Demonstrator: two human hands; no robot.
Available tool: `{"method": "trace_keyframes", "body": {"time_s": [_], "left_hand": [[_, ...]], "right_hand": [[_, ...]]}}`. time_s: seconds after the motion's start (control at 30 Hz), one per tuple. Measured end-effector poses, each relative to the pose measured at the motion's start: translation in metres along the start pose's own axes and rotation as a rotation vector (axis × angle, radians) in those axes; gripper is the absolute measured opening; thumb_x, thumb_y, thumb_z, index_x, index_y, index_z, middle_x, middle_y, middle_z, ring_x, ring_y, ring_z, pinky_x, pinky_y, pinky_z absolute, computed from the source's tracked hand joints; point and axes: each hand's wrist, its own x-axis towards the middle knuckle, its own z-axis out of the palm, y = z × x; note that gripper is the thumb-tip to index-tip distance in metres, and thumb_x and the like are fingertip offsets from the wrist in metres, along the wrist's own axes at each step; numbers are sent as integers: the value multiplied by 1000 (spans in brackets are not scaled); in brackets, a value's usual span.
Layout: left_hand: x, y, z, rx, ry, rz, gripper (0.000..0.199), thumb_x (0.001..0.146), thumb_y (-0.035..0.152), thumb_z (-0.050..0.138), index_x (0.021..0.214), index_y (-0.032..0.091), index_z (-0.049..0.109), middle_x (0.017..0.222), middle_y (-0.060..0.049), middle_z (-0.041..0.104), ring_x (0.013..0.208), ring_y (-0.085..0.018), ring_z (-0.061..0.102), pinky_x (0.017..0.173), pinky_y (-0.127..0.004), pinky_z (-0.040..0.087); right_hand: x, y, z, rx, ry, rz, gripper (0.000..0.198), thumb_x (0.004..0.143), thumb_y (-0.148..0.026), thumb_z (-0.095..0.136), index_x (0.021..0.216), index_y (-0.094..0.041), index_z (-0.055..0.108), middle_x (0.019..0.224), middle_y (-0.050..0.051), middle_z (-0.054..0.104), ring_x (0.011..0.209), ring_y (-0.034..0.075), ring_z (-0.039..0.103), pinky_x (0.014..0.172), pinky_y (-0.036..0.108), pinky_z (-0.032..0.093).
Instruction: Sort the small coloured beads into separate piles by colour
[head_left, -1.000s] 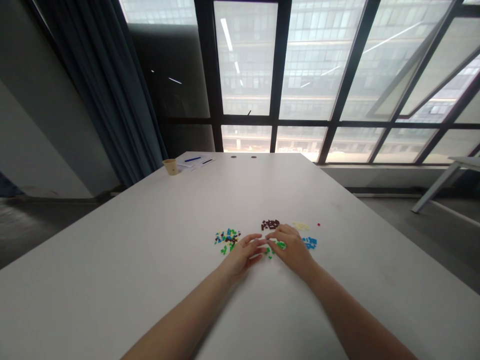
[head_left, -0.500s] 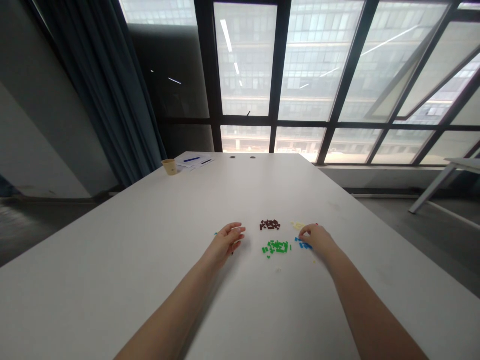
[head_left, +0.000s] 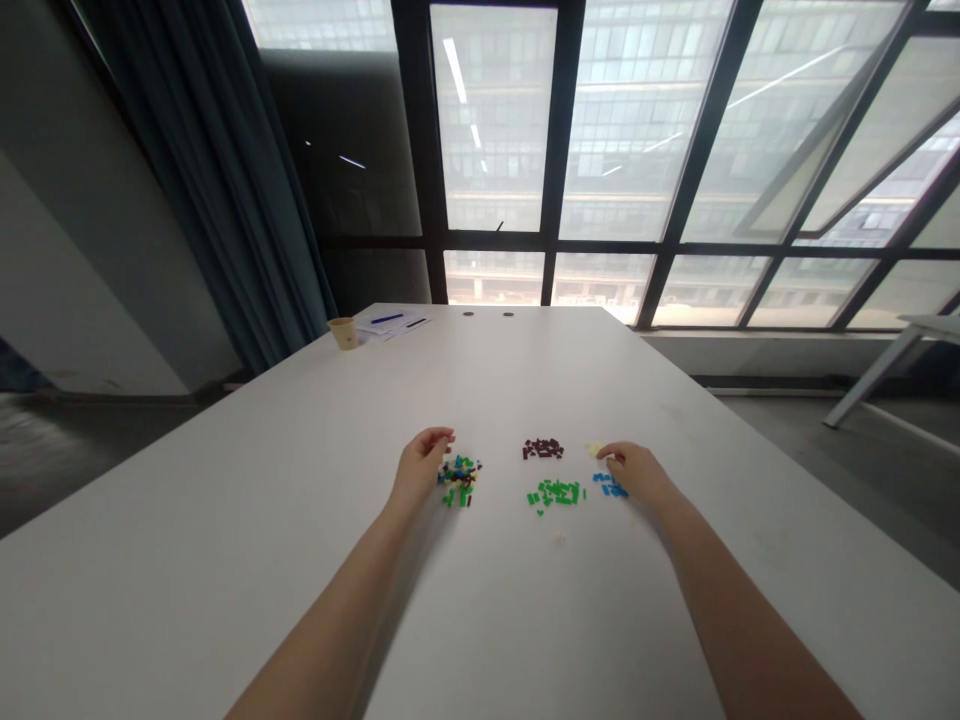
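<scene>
My left hand [head_left: 421, 462] is at the left edge of a mixed heap of small coloured building bricks [head_left: 459, 474]. Its fingers are loosely curved and slightly apart, with nothing visible in them. My right hand [head_left: 634, 470] has its fingertips drawn together at the pale yellow bricks [head_left: 593, 449]; whatever they pinch is too small to make out. Blue bricks [head_left: 606, 484] lie just under that hand, partly covered by it. Between my hands are a group of dark brown bricks [head_left: 543, 449] and, nearer to me, a group of green bricks [head_left: 556, 493].
Everything lies on a long white table [head_left: 480, 600]. A tan paper cup [head_left: 344, 334] stands at its far left edge, beside papers with a blue pen [head_left: 387, 318]. Behind are large windows and a dark curtain [head_left: 202, 180]. Another table [head_left: 885, 365] stands at the right.
My left hand has moved left, uncovering the mixed brick heap it was hiding. My right hand's fingertips have shifted slightly up from the blue bricks to the pale yellow ones.
</scene>
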Motion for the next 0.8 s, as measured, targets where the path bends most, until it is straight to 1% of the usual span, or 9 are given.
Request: {"method": "trace_keyframes", "body": {"time_s": [0.07,0.17,0.23,0.37,0.47,0.53,0.63,0.73,0.8], "left_hand": [[6,-8,-5,210,13,157,12,67,24,55,74,20,64,81,-4,61,77,-17,54,73,-28,39],[7,-21,-3,435,-91,290,15,68,19,54,77,23,66,89,-5,61,91,-21,49,87,-32,32],[5,-28,2,494,-177,309,18,67,18,57,80,25,67,97,-5,61,100,-23,45,92,-34,27],[0,-33,12,502,-299,268,19,66,24,61,84,29,65,108,-4,58,109,-25,36,96,-39,19],[-3,-32,16,503,-300,230,14,64,27,63,77,28,66,103,-5,60,109,-26,34,97,-41,14],[-5,-31,18,560,-284,255,11,66,27,61,75,27,67,97,-6,61,105,-26,36,95,-42,14],[-9,-28,22,734,-268,313,12,71,25,55,74,25,67,91,-7,61,100,-25,39,91,-42,18],[-12,-25,25,988,-275,356,19,77,23,47,77,24,66,92,-6,61,98,-23,41,86,-41,22],[-14,-24,26,1104,-274,394,21,79,21,43,80,23,65,93,-5,61,96,-22,43,82,-39,25]], "right_hand": [[-1,-6,-1,40,32,-12,25,66,-14,44,74,-17,67,66,4,63,55,14,54,55,24,39],[-3,-17,-2,62,33,-31,24,69,-17,43,77,-16,66,68,4,62,59,14,54,56,24,38],[-5,-25,-1,62,17,-49,25,70,-21,43,79,-16,66,68,4,62,60,14,54,59,25,38],[-9,-38,0,57,-17,-81,27,72,-26,43,80,-17,66,68,4,61,61,14,52,60,25,38],[-11,-43,0,51,-27,-89,27,72,-27,42,80,-17,66,67,4,60,60,14,51,59,25,37],[-11,-44,-1,44,-31,-94,28,72,-27,42,81,-16,66,67,4,60,61,14,51,59,25,37],[-11,-45,-1,41,-40,-103,29,73,-28,41,81,-16,66,69,4,61,63,15,51,61,25,37],[-11,-46,0,46,-45,-107,30,73,-28,41,82,-15,66,70,5,61,64,15,52,62,25,37],[-11,-47,0,48,-50,-106,30,73,-29,41,82,-15,66,70,5,61,63,15,51,61,25,37]]}}
